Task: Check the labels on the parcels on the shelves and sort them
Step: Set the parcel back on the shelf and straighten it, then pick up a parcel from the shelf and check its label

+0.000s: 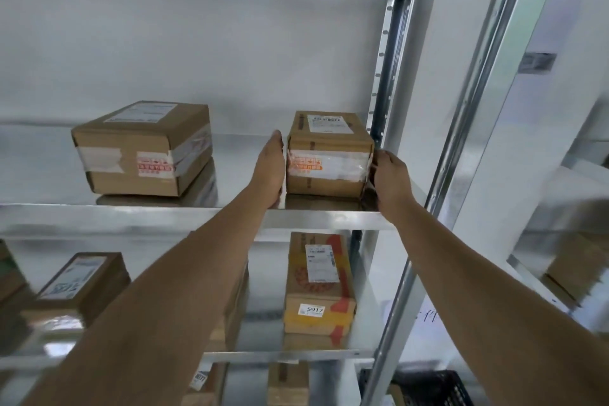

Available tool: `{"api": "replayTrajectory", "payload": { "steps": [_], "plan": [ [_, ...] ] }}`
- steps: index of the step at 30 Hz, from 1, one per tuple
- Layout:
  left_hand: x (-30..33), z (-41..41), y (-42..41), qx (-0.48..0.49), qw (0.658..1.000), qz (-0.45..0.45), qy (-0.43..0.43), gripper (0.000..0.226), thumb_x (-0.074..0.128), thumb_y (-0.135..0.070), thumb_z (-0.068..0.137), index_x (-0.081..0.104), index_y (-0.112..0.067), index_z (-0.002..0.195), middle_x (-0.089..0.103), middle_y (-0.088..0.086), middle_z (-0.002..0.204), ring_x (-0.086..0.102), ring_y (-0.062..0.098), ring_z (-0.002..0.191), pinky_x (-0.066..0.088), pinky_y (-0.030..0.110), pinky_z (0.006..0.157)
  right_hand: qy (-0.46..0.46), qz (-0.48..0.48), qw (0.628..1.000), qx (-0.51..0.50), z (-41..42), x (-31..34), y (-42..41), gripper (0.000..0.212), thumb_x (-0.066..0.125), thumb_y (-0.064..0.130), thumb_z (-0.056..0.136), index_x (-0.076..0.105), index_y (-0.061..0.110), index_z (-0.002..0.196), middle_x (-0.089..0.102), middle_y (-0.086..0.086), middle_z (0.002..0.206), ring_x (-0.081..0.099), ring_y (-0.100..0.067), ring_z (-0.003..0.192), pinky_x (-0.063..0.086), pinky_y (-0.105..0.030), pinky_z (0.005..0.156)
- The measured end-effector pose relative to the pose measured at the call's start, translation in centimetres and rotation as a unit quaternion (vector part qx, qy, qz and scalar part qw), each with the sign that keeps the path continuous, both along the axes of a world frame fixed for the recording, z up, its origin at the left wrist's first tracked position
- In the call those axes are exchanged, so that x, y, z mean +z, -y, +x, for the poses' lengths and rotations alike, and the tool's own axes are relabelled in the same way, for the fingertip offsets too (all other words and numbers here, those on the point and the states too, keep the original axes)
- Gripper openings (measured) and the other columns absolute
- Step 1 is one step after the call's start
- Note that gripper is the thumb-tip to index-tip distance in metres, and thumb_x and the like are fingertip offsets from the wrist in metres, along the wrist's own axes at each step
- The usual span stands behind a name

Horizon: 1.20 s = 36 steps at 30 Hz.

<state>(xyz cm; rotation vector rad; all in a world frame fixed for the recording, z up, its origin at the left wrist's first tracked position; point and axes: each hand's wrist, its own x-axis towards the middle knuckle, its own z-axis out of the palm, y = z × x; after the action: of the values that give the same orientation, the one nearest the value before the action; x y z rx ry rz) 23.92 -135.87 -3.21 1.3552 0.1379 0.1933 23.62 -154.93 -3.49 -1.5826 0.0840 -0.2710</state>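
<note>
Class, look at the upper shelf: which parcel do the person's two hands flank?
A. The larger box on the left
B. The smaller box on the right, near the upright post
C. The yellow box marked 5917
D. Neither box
B: the left hand lies flat against the left side of the smaller box and the right hand is at its right edge; the larger box stands apart, untouched.

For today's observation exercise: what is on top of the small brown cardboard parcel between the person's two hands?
A white printed shipping label lies flat on the small brown cardboard parcel, beside a dark tape strip. Its print is too small to read. Nothing else sits there.
</note>
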Motion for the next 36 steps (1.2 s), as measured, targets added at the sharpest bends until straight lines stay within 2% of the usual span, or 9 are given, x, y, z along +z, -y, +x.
{"api": "replayTrajectory", "payload": {
  "steps": [7, 12, 15, 18, 20, 23, 28, 32, 36],
  "plan": [
    [0.9, -5.0, 1.2, 0.019, 0.996, 0.083, 0.029, 0.048, 0.023, -0.044, 0.111, 0.060, -0.016, 0.125, 0.060, 0.006, 0.112, 0.058, 0.009, 0.103, 0.044, 0.035, 0.107, 0.024, -0.014, 1.000, 0.001, -2.9, -0.1, -0.5, 0.046, 0.035, 0.035, 0.109, 0.065, 0.001, 0.116, 0.065, -0.018, 0.094, 0.058, -0.008, 0.075, 0.047, -0.020, 0.064],
    [-2.4, -10.2, 2.0, 0.057, 0.986, 0.099, 0.118, 0.024, 0.029, -0.035, 0.112, 0.053, -0.035, 0.109, 0.053, -0.025, 0.100, 0.053, -0.020, 0.085, 0.038, -0.003, 0.077, 0.139, -0.026, 0.988, -0.064, -6.9, -3.0, -1.5, 0.036, 0.035, 0.043, 0.105, 0.059, 0.016, 0.101, 0.057, 0.003, 0.091, 0.057, 0.006, 0.074, 0.045, -0.013, 0.072],
    [-8.1, -12.9, 2.0, 0.083, 0.978, 0.082, 0.170, 0.034, 0.036, -0.038, 0.111, 0.055, -0.029, 0.137, 0.061, -0.019, 0.136, 0.052, -0.010, 0.125, 0.041, 0.013, 0.107, 0.229, -0.041, 0.967, -0.108, -10.6, -7.3, -2.0, 0.029, 0.037, 0.019, 0.110, 0.059, 0.009, 0.126, 0.060, 0.022, 0.097, 0.056, 0.019, 0.083, 0.042, -0.003, 0.077],
    [-13.5, -14.5, 2.1, 0.110, 0.978, 0.120, 0.127, 0.031, 0.042, -0.042, 0.109, 0.061, -0.034, 0.131, 0.068, -0.032, 0.114, 0.061, -0.012, 0.111, 0.048, 0.015, 0.095, 0.262, -0.070, 0.954, -0.126, -12.9, -11.8, -2.6, 0.034, 0.038, 0.012, 0.108, 0.055, 0.005, 0.137, 0.059, 0.024, 0.116, 0.056, 0.019, 0.102, 0.041, -0.003, 0.088],
    [-16.0, -14.7, 2.3, 0.104, 0.982, 0.124, 0.096, 0.037, 0.045, -0.037, 0.109, 0.056, -0.026, 0.143, 0.064, -0.027, 0.124, 0.056, -0.019, 0.112, 0.047, 0.008, 0.096, 0.271, -0.090, 0.951, -0.122, -13.8, -14.3, -2.9, 0.030, 0.038, 0.008, 0.106, 0.056, 0.012, 0.130, 0.057, 0.024, 0.118, 0.054, 0.019, 0.109, 0.041, -0.002, 0.090],
    [-18.4, -14.2, 2.5, 0.080, 0.982, 0.168, 0.035, 0.036, 0.044, -0.020, 0.109, 0.052, -0.013, 0.143, 0.054, -0.024, 0.121, 0.051, -0.028, 0.100, 0.035, -0.009, 0.078, 0.215, -0.115, 0.965, -0.093, -14.3, -17.6, -2.7, 0.026, 0.038, 0.013, 0.107, 0.055, 0.024, 0.123, 0.057, 0.027, 0.111, 0.057, 0.021, 0.100, 0.044, 0.001, 0.078],
    [-23.0, -12.0, 2.2, 0.038, 0.966, 0.236, -0.097, 0.051, 0.045, -0.029, 0.108, 0.046, 0.017, 0.129, 0.050, 0.037, 0.131, 0.050, 0.049, 0.122, 0.039, 0.041, 0.098, 0.023, -0.156, 0.987, -0.019, -12.8, -21.8, -1.1, 0.025, 0.041, 0.029, 0.109, 0.065, 0.025, 0.114, 0.063, 0.024, 0.106, 0.064, 0.007, 0.089, 0.043, 0.003, 0.064],
    [-24.7, -10.7, 2.1, 0.023, 0.961, 0.229, -0.151, 0.054, 0.044, -0.039, 0.107, 0.046, 0.001, 0.144, 0.054, 0.024, 0.140, 0.052, 0.039, 0.131, 0.046, 0.040, 0.101, -0.069, -0.171, 0.983, 0.002, -11.0, -23.9, 0.3, 0.028, 0.043, 0.022, 0.108, 0.068, 0.012, 0.115, 0.059, 0.010, 0.108, 0.055, 0.027, 0.073, 0.040, 0.002, 0.051],
    [-26.3, -8.8, 1.6, 0.004, 0.955, 0.220, -0.200, 0.058, 0.044, -0.045, 0.106, 0.042, -0.006, 0.149, 0.050, 0.017, 0.148, 0.048, 0.035, 0.136, 0.040, 0.043, 0.108, -0.139, -0.175, 0.975, -0.004, -8.8, -24.8, 1.0, 0.032, 0.042, 0.025, 0.108, 0.056, 0.010, 0.133, 0.059, 0.008, 0.110, 0.063, -0.006, 0.087, 0.040, -0.007, 0.046]
  ]
}}
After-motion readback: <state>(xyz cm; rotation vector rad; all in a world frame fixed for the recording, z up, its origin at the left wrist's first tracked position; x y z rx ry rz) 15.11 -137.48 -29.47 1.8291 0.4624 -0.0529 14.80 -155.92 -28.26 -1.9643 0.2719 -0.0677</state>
